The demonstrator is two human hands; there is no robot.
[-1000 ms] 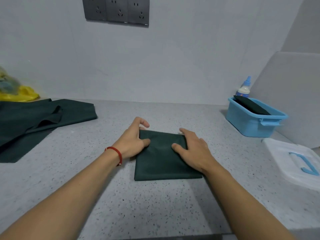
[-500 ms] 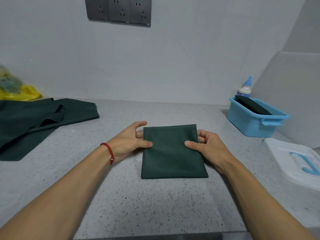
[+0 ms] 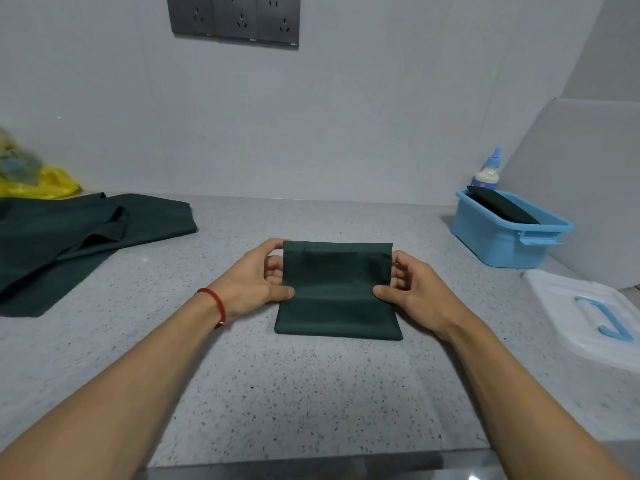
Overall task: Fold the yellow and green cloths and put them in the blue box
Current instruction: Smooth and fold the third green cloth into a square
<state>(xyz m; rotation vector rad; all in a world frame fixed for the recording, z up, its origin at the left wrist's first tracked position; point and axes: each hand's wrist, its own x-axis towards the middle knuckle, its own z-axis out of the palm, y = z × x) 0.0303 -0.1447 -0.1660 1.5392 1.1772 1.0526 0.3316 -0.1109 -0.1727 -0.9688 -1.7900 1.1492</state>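
A folded dark green cloth (image 3: 337,292) lies at the middle of the speckled counter, its far half raised off the surface. My left hand (image 3: 256,284) pinches its left edge, thumb on top and fingers underneath. My right hand (image 3: 414,292) pinches the right edge the same way. The blue box (image 3: 498,242) stands at the back right and holds another folded dark green cloth (image 3: 500,207). Unfolded green cloth (image 3: 69,237) lies spread at the back left, with a yellow cloth or bag (image 3: 41,185) behind it against the wall.
A white lid with a blue handle (image 3: 588,317) lies on the counter in front of the blue box. A small bottle with a blue cap (image 3: 488,169) stands behind the box. Wall sockets (image 3: 233,19) sit above. The counter's front edge (image 3: 311,465) runs close to me.
Both hands went from pressing flat on the folded cloth to pinching its side edges, and the far half of the cloth has lifted off the counter.
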